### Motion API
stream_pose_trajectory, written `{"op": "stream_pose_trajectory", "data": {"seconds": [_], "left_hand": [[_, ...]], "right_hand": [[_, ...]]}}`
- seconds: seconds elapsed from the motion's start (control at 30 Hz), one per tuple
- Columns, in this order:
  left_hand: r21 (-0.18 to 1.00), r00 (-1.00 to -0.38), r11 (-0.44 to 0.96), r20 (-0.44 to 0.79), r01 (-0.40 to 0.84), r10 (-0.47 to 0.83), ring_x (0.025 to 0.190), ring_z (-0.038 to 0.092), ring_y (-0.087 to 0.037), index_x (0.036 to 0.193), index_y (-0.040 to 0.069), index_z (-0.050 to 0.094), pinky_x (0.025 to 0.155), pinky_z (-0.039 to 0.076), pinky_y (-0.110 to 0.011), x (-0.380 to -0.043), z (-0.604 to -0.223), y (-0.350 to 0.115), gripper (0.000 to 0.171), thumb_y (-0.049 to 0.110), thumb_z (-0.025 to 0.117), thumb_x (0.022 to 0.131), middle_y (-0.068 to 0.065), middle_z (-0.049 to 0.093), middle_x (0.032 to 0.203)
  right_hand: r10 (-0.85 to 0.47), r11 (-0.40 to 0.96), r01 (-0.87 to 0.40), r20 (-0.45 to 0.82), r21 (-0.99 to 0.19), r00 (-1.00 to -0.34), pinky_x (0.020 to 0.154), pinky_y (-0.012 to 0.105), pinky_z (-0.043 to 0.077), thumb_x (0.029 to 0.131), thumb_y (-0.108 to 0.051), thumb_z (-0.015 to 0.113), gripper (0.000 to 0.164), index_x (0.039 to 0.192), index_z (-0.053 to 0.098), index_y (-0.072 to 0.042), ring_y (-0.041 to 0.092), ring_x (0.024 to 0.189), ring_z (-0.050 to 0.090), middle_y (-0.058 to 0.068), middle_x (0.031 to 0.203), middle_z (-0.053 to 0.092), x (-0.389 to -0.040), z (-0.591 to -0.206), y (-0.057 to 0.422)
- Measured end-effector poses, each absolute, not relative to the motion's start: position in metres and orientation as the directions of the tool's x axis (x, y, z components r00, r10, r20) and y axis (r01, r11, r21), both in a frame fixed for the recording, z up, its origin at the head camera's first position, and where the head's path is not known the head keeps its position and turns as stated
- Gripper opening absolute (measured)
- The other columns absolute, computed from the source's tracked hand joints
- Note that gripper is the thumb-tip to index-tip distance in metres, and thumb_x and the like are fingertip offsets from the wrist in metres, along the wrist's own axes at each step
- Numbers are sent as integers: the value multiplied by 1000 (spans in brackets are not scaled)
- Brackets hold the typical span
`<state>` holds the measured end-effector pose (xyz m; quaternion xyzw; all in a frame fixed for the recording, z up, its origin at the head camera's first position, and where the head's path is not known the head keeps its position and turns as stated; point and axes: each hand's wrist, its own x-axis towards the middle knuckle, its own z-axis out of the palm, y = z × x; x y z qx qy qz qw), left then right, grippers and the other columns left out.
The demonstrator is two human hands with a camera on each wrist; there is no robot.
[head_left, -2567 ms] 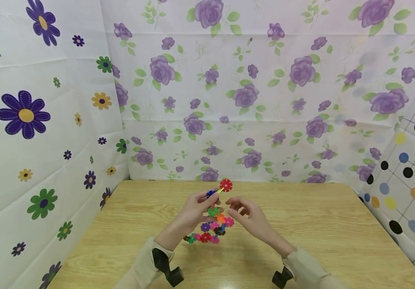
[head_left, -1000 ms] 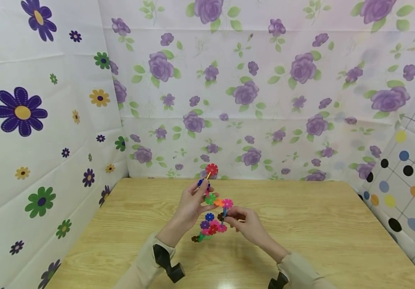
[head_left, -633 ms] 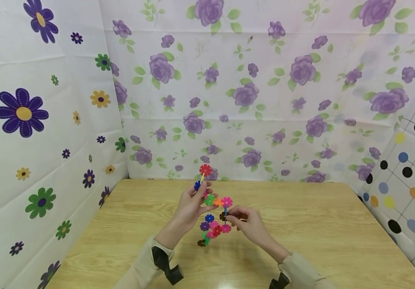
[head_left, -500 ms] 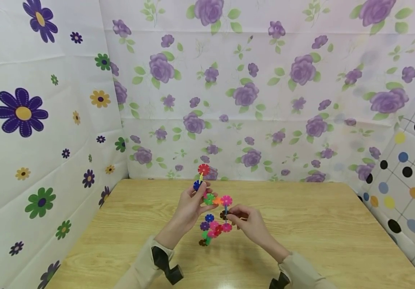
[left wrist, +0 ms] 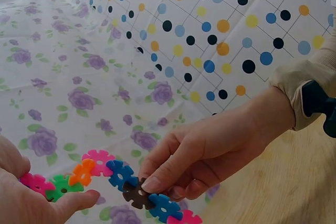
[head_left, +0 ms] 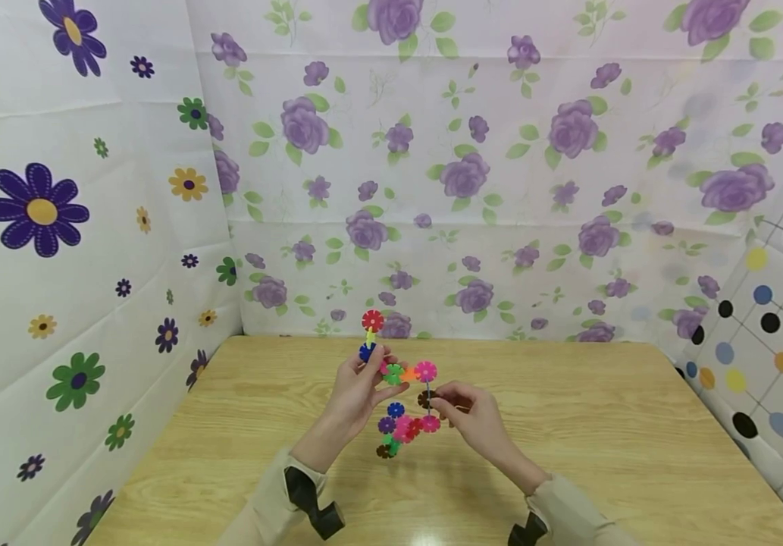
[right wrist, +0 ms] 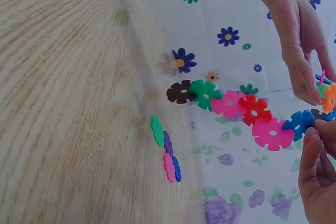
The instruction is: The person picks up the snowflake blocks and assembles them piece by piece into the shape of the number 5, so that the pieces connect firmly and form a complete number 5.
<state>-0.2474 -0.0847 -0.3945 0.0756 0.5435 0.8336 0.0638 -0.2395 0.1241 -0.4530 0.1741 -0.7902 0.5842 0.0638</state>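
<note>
A chain of flower-shaped plastic interlocking discs (right wrist: 273,134) in several colours spans both hands above the table. My left hand (head_left: 353,390) holds its upper part between thumb and fingers, near a dark blue disc (head_left: 367,352). A yellow disc (head_left: 371,337) and a red disc (head_left: 373,321) stick up above it. Green, orange and pink discs (left wrist: 98,162) run rightward from there. My right hand (head_left: 476,417) pinches a brown disc (left wrist: 137,196) between two blue ones. Below hang pink, red, green and brown discs. My fingers hide parts of some discs.
A short row of green, purple, pink and blue discs (right wrist: 169,156) shows apart in the right wrist view; whether it joins the chain I cannot tell. The wooden table (head_left: 568,440) lies beneath. Patterned cloths (head_left: 500,227) stand behind and on both sides.
My right hand, free beside the chain at first, has come to pinch the brown disc. The chain's lower part has swung and spread out, and the red top disc has shifted left and up.
</note>
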Motion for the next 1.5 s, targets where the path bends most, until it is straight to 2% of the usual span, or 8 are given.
{"op": "stream_pose_trajectory", "data": {"seconds": [0.37, 0.6, 0.77, 0.97, 1.1, 1.23, 1.37, 1.5], "left_hand": [[923, -978, -385, 67, -15, 199, 120, 58, -31, 113, 7, 52, 95, 50, -51, -249, -397, -86, 28, 33, 49, 101, -9, 62, 110], [923, -982, -384, 37, -38, 187, 110, 65, -20, 114, 7, 54, 98, 50, -49, -250, -399, -87, 30, 33, 55, 99, -3, 66, 106], [922, -980, -385, 29, -50, 196, 102, 67, -16, 112, 9, 56, 99, 50, -44, -250, -400, -88, 29, 33, 60, 96, -5, 68, 107], [938, -972, -339, 3, -79, 234, 99, 65, -14, 131, 2, 47, 103, 48, -38, -248, -401, -90, 44, 27, 59, 97, -4, 64, 110], [968, -952, -220, -50, -120, 301, 112, 61, -23, 138, -2, 37, 108, 43, -39, -245, -405, -95, 54, 25, 60, 97, -15, 56, 123], [997, -958, 78, -48, -27, 284, 124, 52, -32, 141, 4, 36, 107, 45, -43, -235, -411, -102, 64, 36, 64, 93, -21, 50, 135], [921, -981, 381, 9, 84, 194, 111, 55, -29, 133, 5, 46, 88, 51, -43, -222, -417, -107, 58, 41, 64, 92, -18, 55, 122], [857, -970, 496, 18, 141, 244, 106, 53, -32, 128, 2, 48, 85, 50, -45, -217, -431, -106, 58, 31, 74, 85, -18, 56, 115]], "right_hand": [[-199, 240, -379, 337, -894, -920, 57, 25, 55, 92, -5, 64, 11, 99, 69, 1, 3, 63, 59, 20, 85, 68, -232, -436, 125], [-210, 234, -391, 346, -890, -914, 57, 24, 54, 91, -5, 65, 11, 99, 69, 2, 2, 63, 57, 26, 85, 67, -224, -422, 126], [-206, 240, -400, 357, -885, -911, 57, 21, 53, 91, -4, 65, 11, 99, 69, 2, 3, 63, 57, 20, 82, 68, -229, -427, 128], [-196, 218, -417, 379, -882, -904, 56, 24, 53, 91, -8, 66, 13, 101, 70, -2, 4, 63, 58, 14, 81, 69, -241, -446, 134], [-185, 193, -430, 398, -882, -899, 57, 25, 54, 91, -15, 67, 15, 100, 70, -3, 5, 64, 59, 14, 80, 68, -242, -449, 137], [-163, 177, -420, 395, -890, -904, 57, 26, 53, 91, -19, 68, 17, 99, 70, -4, 7, 64, 59, 19, 80, 67, -242, -447, 138], [-152, 181, -406, 383, -896, -911, 56, 25, 52, 90, -21, 69, 17, 98, 71, -5, 8, 63, 59, 22, 80, 67, -244, -445, 138], [-149, 193, -421, 397, -886, -905, 56, 24, 52, 91, -18, 69, 16, 97, 71, -4, 8, 63, 59, 21, 80, 67, -245, -443, 139]]}}
